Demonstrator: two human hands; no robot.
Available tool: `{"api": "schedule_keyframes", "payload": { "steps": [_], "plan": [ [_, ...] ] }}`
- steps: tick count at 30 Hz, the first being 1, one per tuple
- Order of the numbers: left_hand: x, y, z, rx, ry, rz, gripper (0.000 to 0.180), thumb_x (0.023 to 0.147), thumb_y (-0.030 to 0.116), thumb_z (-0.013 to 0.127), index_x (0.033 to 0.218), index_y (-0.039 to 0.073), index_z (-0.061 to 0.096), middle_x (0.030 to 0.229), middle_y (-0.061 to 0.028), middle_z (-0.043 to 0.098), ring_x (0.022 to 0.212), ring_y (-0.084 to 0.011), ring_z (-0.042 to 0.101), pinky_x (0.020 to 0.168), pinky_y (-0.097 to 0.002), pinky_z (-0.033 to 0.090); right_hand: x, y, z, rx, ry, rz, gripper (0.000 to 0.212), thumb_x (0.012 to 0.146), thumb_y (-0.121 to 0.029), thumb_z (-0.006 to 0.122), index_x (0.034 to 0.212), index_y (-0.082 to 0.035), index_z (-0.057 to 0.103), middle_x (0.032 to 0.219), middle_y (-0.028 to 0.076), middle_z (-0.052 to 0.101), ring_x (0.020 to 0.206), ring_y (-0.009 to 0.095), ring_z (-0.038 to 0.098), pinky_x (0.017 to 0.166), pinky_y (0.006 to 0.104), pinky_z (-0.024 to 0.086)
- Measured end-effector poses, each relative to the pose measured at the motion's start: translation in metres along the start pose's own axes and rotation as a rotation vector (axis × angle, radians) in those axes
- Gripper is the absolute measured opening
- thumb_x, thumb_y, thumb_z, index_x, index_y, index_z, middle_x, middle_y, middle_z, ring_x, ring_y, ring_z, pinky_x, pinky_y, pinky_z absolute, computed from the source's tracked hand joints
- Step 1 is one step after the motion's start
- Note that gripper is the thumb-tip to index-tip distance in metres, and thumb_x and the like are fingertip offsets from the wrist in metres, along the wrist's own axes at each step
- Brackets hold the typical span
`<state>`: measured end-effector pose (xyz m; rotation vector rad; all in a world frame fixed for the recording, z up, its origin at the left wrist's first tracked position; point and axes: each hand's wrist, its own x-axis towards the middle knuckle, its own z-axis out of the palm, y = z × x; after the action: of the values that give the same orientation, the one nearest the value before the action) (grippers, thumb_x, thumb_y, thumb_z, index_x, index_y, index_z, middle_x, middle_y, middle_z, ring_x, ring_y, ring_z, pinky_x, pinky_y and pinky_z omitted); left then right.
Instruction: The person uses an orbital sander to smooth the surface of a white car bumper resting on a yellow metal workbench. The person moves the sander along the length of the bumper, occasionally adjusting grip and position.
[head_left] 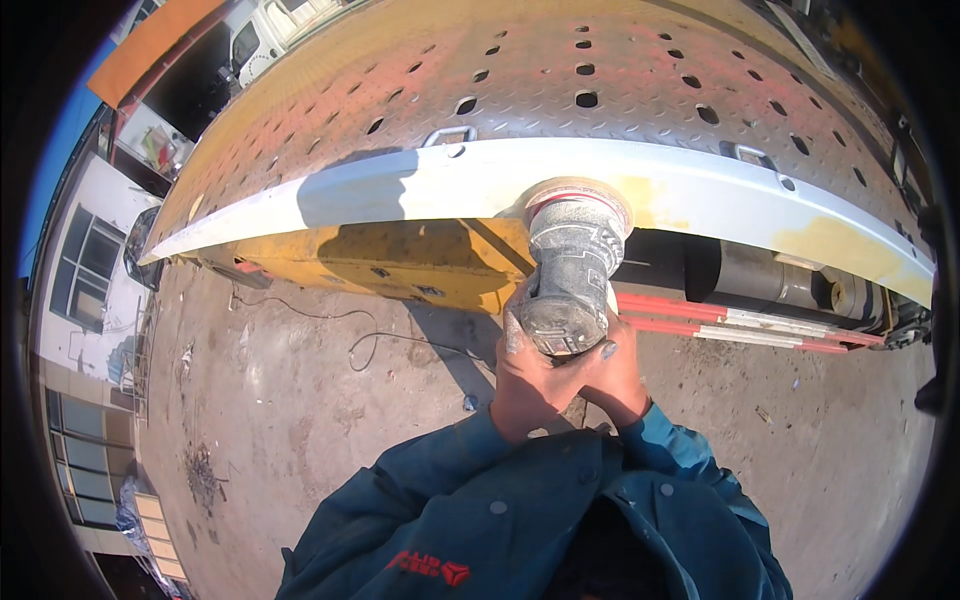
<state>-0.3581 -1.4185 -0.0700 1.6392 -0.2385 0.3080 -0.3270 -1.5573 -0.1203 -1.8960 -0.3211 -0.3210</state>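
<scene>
Head view, looking down: a person in a teal work jacket (pixel 440 520) holds a dusty grey handheld power sander (pixel 577 255) in both bare hands, at the centre of the scene. The forearms rise from the lower edge with elbows out, angling inward until the wrists nearly meet. The left hand (pixel 530 385) cups the tool's near end from below and the left; the right hand (pixel 625 380) closes in from the right, just beside it. Fingers are clamped around the sander's body; most are hidden beneath it. Two grey-smudged fingertips show, one on each side, though which hand each belongs to is hard to tell.

The sander points away from the body, its round pad appearing to lie against the lower part of a long white beam (pixel 480 165). Yellowish patches mark the beam to the right of the pad. Beyond it spreads a worn, rust-toned tread-plate deck (pixel 535 75) with rows of oval holes. Below the beam are a yellow steel panel (pixel 400 260), to the left, and red-and-white striped bars (pixel 745 330), to the right. A thin cable (pixel 366 345) curls on the concrete ground (pixel 300 420) at left.
</scene>
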Motion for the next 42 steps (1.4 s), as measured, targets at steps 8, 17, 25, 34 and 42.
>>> {"api": "schedule_keyframes", "payload": {
  "steps": [8, 17, 25, 34, 42],
  "plan": [
    [0.006, 0.012, 0.016, 0.08, -0.028, 0.047, 0.113, 0.085, 0.025, 0.101, 0.167, -0.009, 0.032, 0.147, -0.0272, 0.066, 0.136, -0.0314, 0.07, 0.115, -0.0455, 0.056, 0.001, 0.002, -0.024, 0.004, -0.018, -0.051, 0.065, 0.083, -0.028, 0.093, 0.139, -0.001, 0.072, 0.121, 0.025, 0.082, 0.112, 0.046, 0.08, 0.094, 0.0466, 0.064],
    [0.004, 0.017, 0.032, 0.152, -0.023, 0.054, 0.115, 0.085, 0.027, 0.101, 0.168, -0.009, 0.029, 0.147, -0.03, 0.067, 0.134, -0.0355, 0.072, 0.114, -0.0471, 0.057, 0.004, 0.007, -0.042, 0.025, -0.05, -0.08, 0.067, 0.082, -0.028, 0.093, 0.139, 0.001, 0.071, 0.119, 0.026, 0.083, 0.113, 0.047, 0.081, 0.094, 0.0457, 0.064],
    [-0.002, 0.013, 0.046, 0.153, -0.008, 0.002, 0.111, 0.084, 0.024, 0.102, 0.166, -0.01, 0.035, 0.145, -0.0274, 0.069, 0.134, -0.0322, 0.071, 0.114, -0.0456, 0.057, -0.009, 0.026, -0.042, 0.142, -0.024, 0.027, 0.065, 0.081, -0.028, 0.095, 0.135, 0.0, 0.073, 0.119, 0.023, 0.083, 0.111, 0.042, 0.083, 0.094, 0.045, 0.064],
    [-0.009, 0.013, 0.06, 0.21, -0.019, -0.047, 0.113, 0.082, 0.027, 0.104, 0.165, -0.01, 0.037, 0.143, -0.0249, 0.071, 0.134, -0.0301, 0.072, 0.114, -0.0442, 0.056, -0.022, 0.043, -0.047, 0.198, 0.012, 0.105, 0.062, 0.079, -0.027, 0.096, 0.131, -0.001, 0.075, 0.117, 0.022, 0.084, 0.107, 0.039, 0.084, 0.091, 0.044, 0.064],
    [0.0, 0.024, 0.075, 0.224, -0.028, 0.019, 0.118, 0.084, 0.034, 0.101, 0.166, -0.011, 0.03, 0.144, -0.0356, 0.066, 0.132, -0.0476, 0.072, 0.111, -0.0525, 0.058, -0.011, 0.031, -0.071, 0.121, -0.001, -0.093, 0.049, 0.08, -0.025, 0.092, 0.12, -0.001, 0.079, 0.112, 0.022, 0.083, 0.099, 0.043, 0.083, 0.086, 0.0459, 0.063]
  ]
}}
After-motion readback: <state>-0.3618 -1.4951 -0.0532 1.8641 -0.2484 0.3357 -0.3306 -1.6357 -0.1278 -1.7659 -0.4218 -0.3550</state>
